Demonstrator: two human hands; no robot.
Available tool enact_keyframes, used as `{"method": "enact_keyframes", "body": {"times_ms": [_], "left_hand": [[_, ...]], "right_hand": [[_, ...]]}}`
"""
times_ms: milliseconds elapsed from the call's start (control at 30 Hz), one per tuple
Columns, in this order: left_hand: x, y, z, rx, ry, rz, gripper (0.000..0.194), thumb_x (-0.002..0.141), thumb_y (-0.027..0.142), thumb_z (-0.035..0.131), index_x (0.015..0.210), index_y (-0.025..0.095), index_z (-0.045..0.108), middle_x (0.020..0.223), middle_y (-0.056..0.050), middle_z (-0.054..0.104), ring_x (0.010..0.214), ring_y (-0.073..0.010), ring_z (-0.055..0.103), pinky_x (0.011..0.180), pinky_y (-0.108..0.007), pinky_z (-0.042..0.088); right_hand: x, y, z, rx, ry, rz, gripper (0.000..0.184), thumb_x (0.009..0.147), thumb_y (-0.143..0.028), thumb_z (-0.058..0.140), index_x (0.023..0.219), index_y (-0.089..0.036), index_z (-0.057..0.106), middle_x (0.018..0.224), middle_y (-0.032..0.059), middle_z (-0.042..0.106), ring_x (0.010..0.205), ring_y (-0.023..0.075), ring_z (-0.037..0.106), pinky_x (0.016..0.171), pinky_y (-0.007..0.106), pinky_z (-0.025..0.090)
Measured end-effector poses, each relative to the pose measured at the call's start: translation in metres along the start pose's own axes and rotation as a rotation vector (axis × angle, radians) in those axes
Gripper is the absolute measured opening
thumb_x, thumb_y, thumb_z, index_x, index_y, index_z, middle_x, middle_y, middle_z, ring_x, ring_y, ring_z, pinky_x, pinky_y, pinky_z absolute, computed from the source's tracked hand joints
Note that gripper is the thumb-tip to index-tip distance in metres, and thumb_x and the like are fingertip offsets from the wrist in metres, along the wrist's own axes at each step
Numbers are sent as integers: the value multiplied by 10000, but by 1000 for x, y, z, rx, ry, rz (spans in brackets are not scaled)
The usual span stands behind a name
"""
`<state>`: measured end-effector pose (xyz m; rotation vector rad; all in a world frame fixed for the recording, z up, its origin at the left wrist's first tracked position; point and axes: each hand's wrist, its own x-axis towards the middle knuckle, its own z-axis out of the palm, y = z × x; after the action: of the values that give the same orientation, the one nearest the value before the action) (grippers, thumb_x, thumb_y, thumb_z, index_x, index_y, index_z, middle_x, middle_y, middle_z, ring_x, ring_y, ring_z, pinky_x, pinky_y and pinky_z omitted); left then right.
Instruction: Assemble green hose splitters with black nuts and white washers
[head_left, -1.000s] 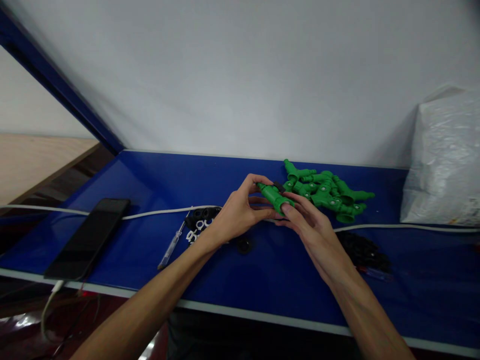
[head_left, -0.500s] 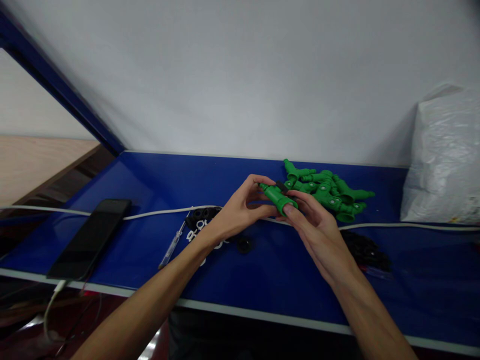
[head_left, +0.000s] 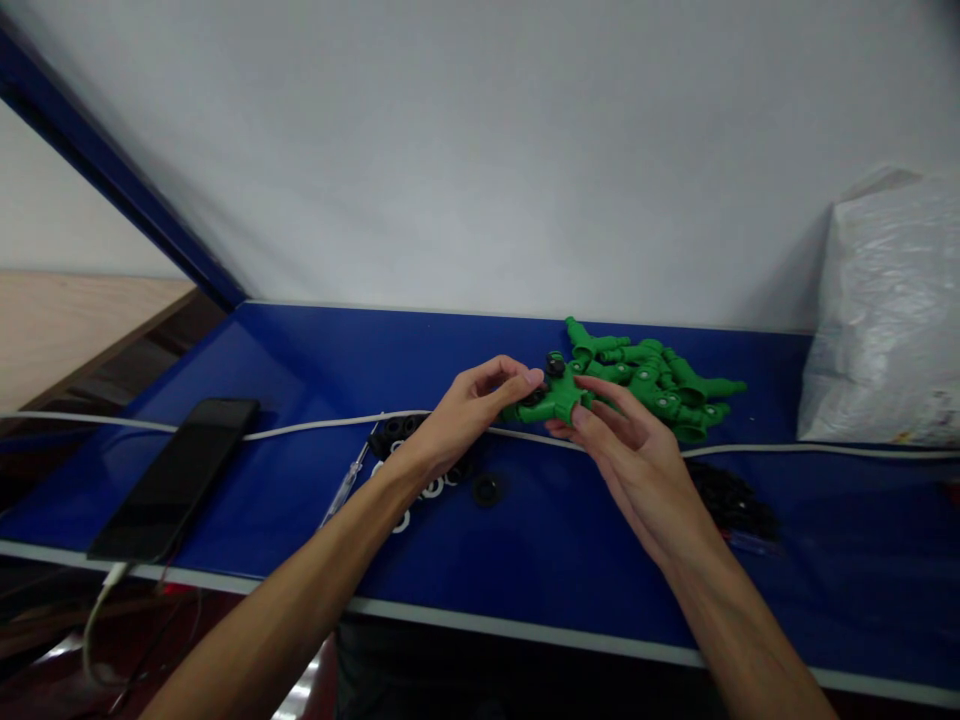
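Over the blue table [head_left: 315,350], my left hand [head_left: 457,415] and my right hand [head_left: 626,455] meet on one green plastic fitting [head_left: 555,400]. It lies low, just at the near edge of the pile of green fittings [head_left: 652,380]. Fingertips of both hands pinch it, the left from the left side, the right from below and in front. A small black part sits on top of the fitting. Black and white rings [head_left: 412,470] lie under my left wrist, with one black ring [head_left: 486,489] apart from them.
A white cable [head_left: 825,452] runs across the table behind my hands. A black phone [head_left: 176,470] lies at the left, a small screwdriver [head_left: 341,490] beside the rings. A heap of black parts [head_left: 731,500] lies right of my right arm. A white plastic bag [head_left: 889,320] stands far right.
Both hands have lowered the green fitting and carried it slightly toward the green pile. It has turned from pointing up-left to lying flatter.
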<state>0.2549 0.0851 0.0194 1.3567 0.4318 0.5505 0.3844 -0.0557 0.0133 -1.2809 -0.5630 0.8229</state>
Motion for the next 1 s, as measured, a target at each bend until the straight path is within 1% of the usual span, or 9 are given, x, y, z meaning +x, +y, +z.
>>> {"method": "enact_keyframes", "body": {"times_ms": [67,133,200,333,433,533,700,900,1000], "left_hand": [[0,-1,0,-14,-14,18,279,873,448,759,949,188,688,942,0,671,898,-131,609,856,-263,435],[1,-1,0,-38,-31,22,290,859,412,781,1029,198,682,972,-5,693,919,-135,626,871,-268,437],[1,-2,0,-66,-45,1,328,840,388,803,1071,202,663,973,-8,709,914,-138,642,877,-277,447],[1,-2,1,-78,-53,-19,386,798,362,840,1079,192,637,940,-8,715,879,-140,661,871,-289,468],[1,0,2,-18,-51,-13,430,789,379,843,1104,182,627,916,-10,713,852,-150,663,870,-308,479],[1,2,2,99,-50,5,453,788,424,835,1116,167,657,901,-4,681,844,-160,640,844,-306,473],[0,1,0,280,-112,51,380,861,515,741,988,158,718,861,-4,642,801,-160,578,759,-286,435],[-1,4,0,275,-112,61,402,846,504,762,1071,173,717,858,-1,632,792,-155,559,755,-287,436],[-1,4,1,264,-92,56,413,843,495,768,1098,176,709,838,10,605,770,-143,545,736,-279,432]], "right_hand": [[-1,-1,1,30,-53,37,491,774,-460,865,1184,-260,683,939,26,767,844,230,765,919,452,604],[-3,0,1,50,-76,34,489,785,-441,863,1197,-261,670,941,26,783,833,229,772,892,444,615],[-3,0,1,56,-85,28,484,789,-418,865,1203,-272,662,981,23,787,843,226,775,885,435,621],[-3,1,0,32,-75,3,495,777,-410,873,1208,-294,660,1082,19,772,856,215,773,884,420,621],[-2,1,0,-9,-67,-19,503,783,-423,863,1227,-300,659,1094,17,762,849,204,760,892,417,613],[-2,1,0,-48,-60,-39,502,781,-423,862,1228,-304,667,1108,17,754,817,188,743,867,401,607],[-2,2,-1,-89,-82,-74,468,796,-409,851,1223,-312,685,1127,16,745,792,166,706,802,347,589],[-3,1,0,-111,-68,-92,488,787,-415,855,1242,-325,702,1155,28,739,840,180,683,755,326,584],[-4,0,0,-89,-70,-74,473,784,-410,862,1226,-330,715,1137,17,737,815,164,677,779,327,579]]}}
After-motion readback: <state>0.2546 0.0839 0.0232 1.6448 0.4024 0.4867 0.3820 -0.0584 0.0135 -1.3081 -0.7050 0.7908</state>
